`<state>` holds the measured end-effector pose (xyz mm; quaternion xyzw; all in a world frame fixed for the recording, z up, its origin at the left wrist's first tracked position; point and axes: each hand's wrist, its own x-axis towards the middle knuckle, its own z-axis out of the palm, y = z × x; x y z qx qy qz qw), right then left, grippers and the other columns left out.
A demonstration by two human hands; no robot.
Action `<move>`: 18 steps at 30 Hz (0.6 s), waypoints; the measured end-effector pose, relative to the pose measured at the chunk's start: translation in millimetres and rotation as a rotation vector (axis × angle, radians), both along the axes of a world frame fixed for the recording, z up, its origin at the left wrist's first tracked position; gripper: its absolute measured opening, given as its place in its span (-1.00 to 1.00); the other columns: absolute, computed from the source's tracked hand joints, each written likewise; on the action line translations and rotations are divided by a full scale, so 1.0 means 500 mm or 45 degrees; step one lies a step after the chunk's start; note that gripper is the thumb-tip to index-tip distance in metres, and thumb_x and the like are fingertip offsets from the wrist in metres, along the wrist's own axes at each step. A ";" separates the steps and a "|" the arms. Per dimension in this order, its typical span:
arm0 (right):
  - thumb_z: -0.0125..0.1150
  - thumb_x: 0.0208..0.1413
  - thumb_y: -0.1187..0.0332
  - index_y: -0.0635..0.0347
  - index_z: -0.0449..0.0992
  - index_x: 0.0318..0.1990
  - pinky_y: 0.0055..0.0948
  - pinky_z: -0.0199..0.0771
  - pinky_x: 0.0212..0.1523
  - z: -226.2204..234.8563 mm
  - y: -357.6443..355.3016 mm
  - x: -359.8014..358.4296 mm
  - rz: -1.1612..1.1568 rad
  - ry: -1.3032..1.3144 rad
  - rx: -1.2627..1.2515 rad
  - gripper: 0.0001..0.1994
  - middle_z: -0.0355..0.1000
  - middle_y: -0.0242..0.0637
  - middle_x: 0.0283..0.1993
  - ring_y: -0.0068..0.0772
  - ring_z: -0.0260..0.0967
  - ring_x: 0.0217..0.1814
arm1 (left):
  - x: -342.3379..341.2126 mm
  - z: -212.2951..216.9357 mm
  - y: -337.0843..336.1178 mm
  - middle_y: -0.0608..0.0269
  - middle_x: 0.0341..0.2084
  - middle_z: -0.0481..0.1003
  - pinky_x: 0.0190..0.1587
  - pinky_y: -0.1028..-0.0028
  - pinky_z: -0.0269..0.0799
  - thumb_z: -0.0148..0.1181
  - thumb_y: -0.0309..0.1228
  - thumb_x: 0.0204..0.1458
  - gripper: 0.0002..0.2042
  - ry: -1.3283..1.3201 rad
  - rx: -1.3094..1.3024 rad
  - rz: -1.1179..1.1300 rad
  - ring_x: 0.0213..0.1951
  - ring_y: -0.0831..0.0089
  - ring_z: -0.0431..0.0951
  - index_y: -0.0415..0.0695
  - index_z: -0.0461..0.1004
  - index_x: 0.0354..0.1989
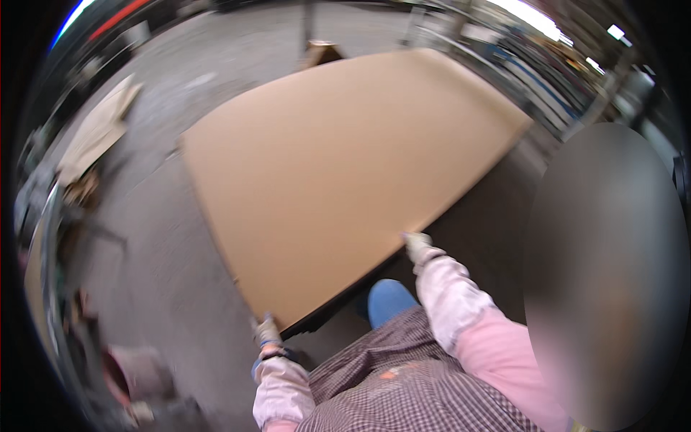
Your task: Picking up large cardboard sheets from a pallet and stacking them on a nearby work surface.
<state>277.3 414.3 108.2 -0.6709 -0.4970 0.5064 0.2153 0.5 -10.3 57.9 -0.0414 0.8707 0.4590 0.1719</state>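
Observation:
A large flat brown cardboard sheet (338,158) spreads out in front of me. My left hand (266,333), in a light glove, grips its near left corner. My right hand (417,247), also gloved, grips the near edge further to the right. Both thumbs lie near the top face, while the other fingers are mostly hidden. Under the near edge runs a dark, ragged-looking strip (324,311). The picture is smeared by motion.
On the grey floor at the left lies a pale flat piece (101,133) with brown scraps beside it. A reddish round container (140,374) stands at the lower left. Metal rails (446,39) and stacked material (540,83) are at the far right. A blurred oval hides the right side.

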 end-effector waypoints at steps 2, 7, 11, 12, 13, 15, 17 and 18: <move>0.17 -0.22 0.19 0.06 0.41 -0.45 -0.40 0.21 -0.52 0.079 -0.025 -0.011 -0.011 -0.026 -0.195 -0.80 0.28 -0.38 -0.55 -0.44 0.17 -0.54 | 0.032 0.119 0.015 -0.09 -0.08 0.23 0.02 0.31 0.09 0.15 -0.11 -0.29 -0.28 -0.083 -0.186 -0.049 -0.02 0.06 0.20 -0.31 0.08 0.01; 0.09 -0.15 0.08 0.14 0.33 -0.18 -0.32 0.33 -0.46 0.126 0.005 0.106 0.353 -0.051 -0.131 -0.59 0.33 -0.23 -0.26 -0.30 0.30 -0.36 | 0.049 0.131 0.048 -0.16 -0.14 0.27 0.02 0.34 0.09 0.24 0.10 -0.48 -0.12 -0.342 0.263 0.221 0.00 0.12 0.20 -0.40 0.15 -0.07; 0.12 -0.17 0.12 0.22 0.30 -0.13 -0.35 0.32 -0.52 0.185 -0.076 0.063 0.148 -0.286 -0.126 -0.54 0.33 -0.21 -0.27 -0.29 0.29 -0.36 | 0.083 0.081 0.057 -0.03 -0.12 0.28 0.01 0.40 0.12 0.19 0.18 -0.50 -0.14 -0.339 -0.048 0.182 -0.02 0.13 0.23 -0.27 0.21 -0.07; 0.10 -0.15 0.11 0.23 0.31 -0.14 -0.35 0.33 -0.46 0.116 -0.038 0.082 0.196 -0.191 -0.252 -0.55 0.35 -0.22 -0.30 -0.26 0.29 -0.35 | 0.087 0.099 0.048 -0.02 -0.08 0.25 0.02 0.40 0.10 0.16 0.20 -0.50 -0.12 -0.394 -0.140 0.175 0.00 0.14 0.20 -0.24 0.17 -0.03; 0.09 -0.14 0.10 0.23 0.31 -0.15 -0.36 0.34 -0.40 0.037 0.035 0.096 0.200 -0.091 -0.352 -0.56 0.36 -0.22 -0.33 -0.22 0.30 -0.34 | 0.083 0.116 0.060 -0.01 -0.01 0.17 0.06 0.37 0.05 0.14 0.22 -0.51 -0.06 -0.443 -0.161 0.112 0.04 0.17 0.16 -0.22 0.08 0.03; 0.06 -0.10 0.09 0.24 0.33 -0.16 -0.36 0.36 -0.29 -0.081 0.178 0.159 0.190 0.116 -0.546 -0.57 0.39 -0.23 -0.39 -0.14 0.31 -0.33 | 0.077 0.114 0.103 -0.02 -0.02 0.17 0.07 0.38 0.04 0.13 0.23 -0.50 -0.07 -0.438 -0.117 0.043 0.04 0.16 0.16 -0.22 0.09 0.03; -0.04 -0.09 0.00 0.29 0.35 -0.17 -0.27 0.26 -0.13 -0.034 0.119 0.105 0.141 0.304 -0.638 -0.50 0.38 -0.18 -0.28 -0.03 0.24 -0.17 | 0.082 0.128 0.074 -0.03 -0.02 0.18 0.07 0.39 0.02 0.11 0.23 -0.48 -0.08 -0.455 -0.153 0.061 0.04 0.15 0.16 -0.21 0.10 0.03; -0.03 -0.10 0.00 0.29 0.36 -0.17 -0.27 0.25 -0.13 -0.006 0.084 0.083 0.210 0.214 -0.565 -0.50 0.38 -0.17 -0.28 -0.03 0.24 -0.17 | 0.085 0.139 0.064 -0.02 0.00 0.14 0.08 0.37 0.00 0.12 0.22 -0.48 -0.07 -0.426 -0.296 0.129 0.06 0.16 0.12 -0.20 0.07 0.04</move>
